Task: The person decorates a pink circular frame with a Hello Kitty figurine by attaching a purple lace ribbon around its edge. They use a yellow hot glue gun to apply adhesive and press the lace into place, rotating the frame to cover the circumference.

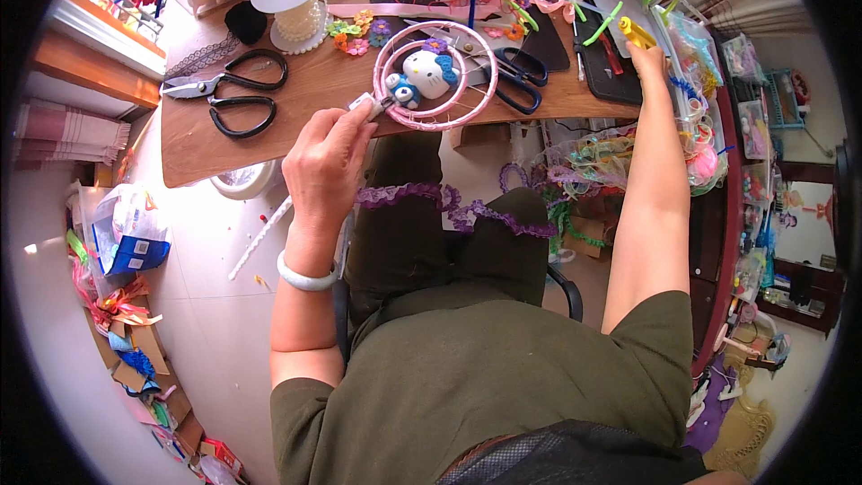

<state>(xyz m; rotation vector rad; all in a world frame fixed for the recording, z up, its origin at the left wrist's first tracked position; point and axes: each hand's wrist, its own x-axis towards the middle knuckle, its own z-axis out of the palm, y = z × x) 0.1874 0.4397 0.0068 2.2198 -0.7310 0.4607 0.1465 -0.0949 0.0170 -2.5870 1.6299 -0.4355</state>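
My left hand (328, 151) pinches a small white piece (364, 105), perhaps a battery box, at the lower left edge of a pink-wrapped double hoop (490, 91). Inside the inner ring sits a white cat figurine (425, 74) with a blue bow, holding a small blue-and-white figure. A purple crochet flower (435, 45) rests at the top of its head. Out to the right, my right hand (649, 64) grips a yellow tool (636, 34), likely a hot glue gun; its front part is hard to make out.
Black-handled scissors (222, 89) lie left on the wooden table (310, 91), and dark blue-handled scissors (522, 74) lie right of the hoop. A spool of pearl beading (296, 23) stands behind, near crochet flowers (357, 34). Purple lace trim (465, 212) drapes across my legs.
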